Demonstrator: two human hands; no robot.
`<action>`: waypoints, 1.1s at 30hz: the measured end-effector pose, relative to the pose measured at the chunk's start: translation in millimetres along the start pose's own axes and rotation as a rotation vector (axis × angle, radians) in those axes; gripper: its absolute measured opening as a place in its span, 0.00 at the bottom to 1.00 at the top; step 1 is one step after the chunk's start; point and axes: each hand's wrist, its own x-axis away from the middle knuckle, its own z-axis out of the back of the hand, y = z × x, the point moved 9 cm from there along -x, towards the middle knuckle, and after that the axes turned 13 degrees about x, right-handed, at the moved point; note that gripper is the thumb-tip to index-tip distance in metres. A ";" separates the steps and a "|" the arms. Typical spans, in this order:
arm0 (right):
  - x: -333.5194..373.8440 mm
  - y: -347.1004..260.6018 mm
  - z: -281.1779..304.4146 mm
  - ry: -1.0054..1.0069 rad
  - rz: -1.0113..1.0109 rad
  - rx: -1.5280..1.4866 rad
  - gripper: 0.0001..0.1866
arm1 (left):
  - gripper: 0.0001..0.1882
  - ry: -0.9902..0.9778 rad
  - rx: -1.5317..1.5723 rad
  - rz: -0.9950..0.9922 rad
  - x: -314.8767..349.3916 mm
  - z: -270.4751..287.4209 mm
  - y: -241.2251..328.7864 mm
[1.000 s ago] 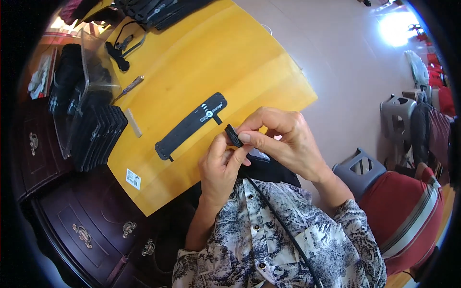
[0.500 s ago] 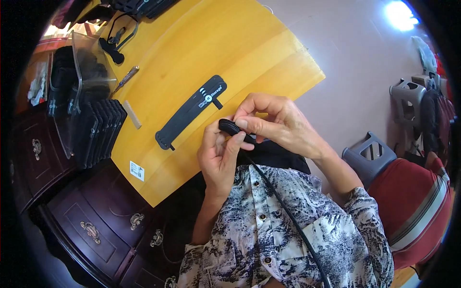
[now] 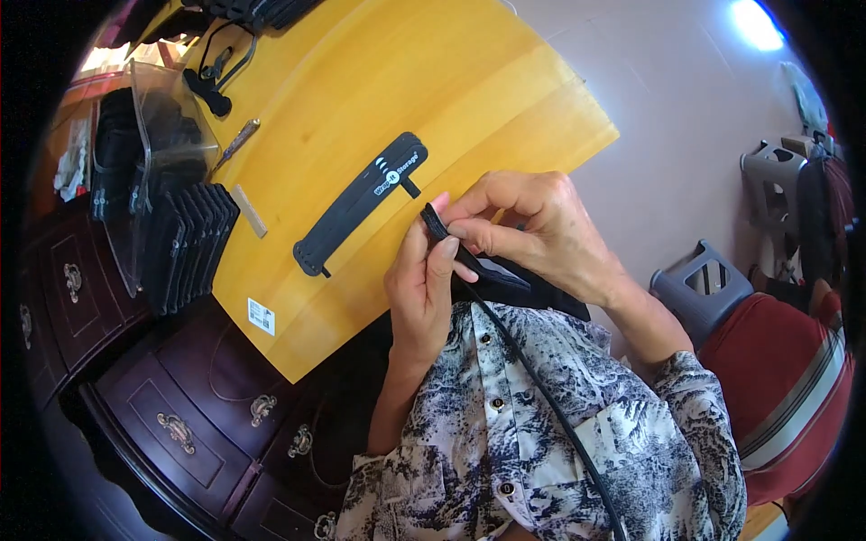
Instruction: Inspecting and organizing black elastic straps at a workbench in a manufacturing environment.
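Observation:
Close to my body, at the near edge of the table, my left hand (image 3: 424, 281) and my right hand (image 3: 528, 230) pinch a folded black strap (image 3: 435, 222) between thumbs and fingers. Its upper end stands out between the hands. The rest is partly hidden behind my fingers, and a black piece with a shiny face (image 3: 501, 275) shows below my right hand. On the table just beyond my left hand lies a long black strap (image 3: 356, 212) with rounded ends, white printing and two short tabs. Below the hands a black cord (image 3: 541, 397) runs down over my patterned shirt.
Several black straps (image 3: 194, 243) stand in a row at the table's left edge, by a clear plastic box (image 3: 167, 108). A small comb-like strip (image 3: 248, 212), a thin pointed tool (image 3: 237, 144) and a white label (image 3: 262, 316) lie on the yellow table (image 3: 433, 81). Dark drawers (image 3: 171, 406) stand at left.
The folded strap has turned more upright in my fingers, and its end now points up. A shiny-faced black piece has come into sight below my right hand. The view has shifted slightly.

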 end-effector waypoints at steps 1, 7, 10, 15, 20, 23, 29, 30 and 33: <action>-0.5 0.7 1.1 0.003 -0.005 0.020 0.05 | 0.19 -0.003 -0.002 -0.018 -1.1 -1.2 1.3; 0.0 -1.0 0.4 0.007 -0.024 0.148 0.07 | 0.19 -0.014 -0.090 0.058 -0.7 2.9 -11.0; -0.9 4.0 -4.6 0.016 -0.087 0.164 0.09 | 0.18 0.006 -0.168 0.010 -1.1 2.8 -9.0; -1.9 5.5 -7.8 0.009 -0.051 0.196 0.09 | 0.16 -0.018 -0.291 -0.029 -1.8 3.0 -9.5; -6.0 -10.5 -17.0 -0.057 0.184 0.686 0.11 | 0.16 -0.049 -0.608 -0.218 -4.3 -2.7 2.9; -9.9 -9.8 -17.1 -0.148 0.139 0.642 0.11 | 0.23 -0.091 -0.522 -0.199 -2.6 -6.3 7.1; -16.2 16.3 -22.9 -0.162 -0.014 0.373 0.12 | 0.19 -0.092 -0.604 -0.330 -2.7 -5.2 16.6; -14.5 19.6 -24.9 -0.166 -0.012 0.375 0.12 | 0.19 -0.088 -0.603 -0.331 -2.2 -5.0 16.3; -9.1 12.1 -16.9 -0.004 0.104 0.357 0.11 | 0.15 -0.042 -0.304 -0.040 -5.4 4.1 -6.6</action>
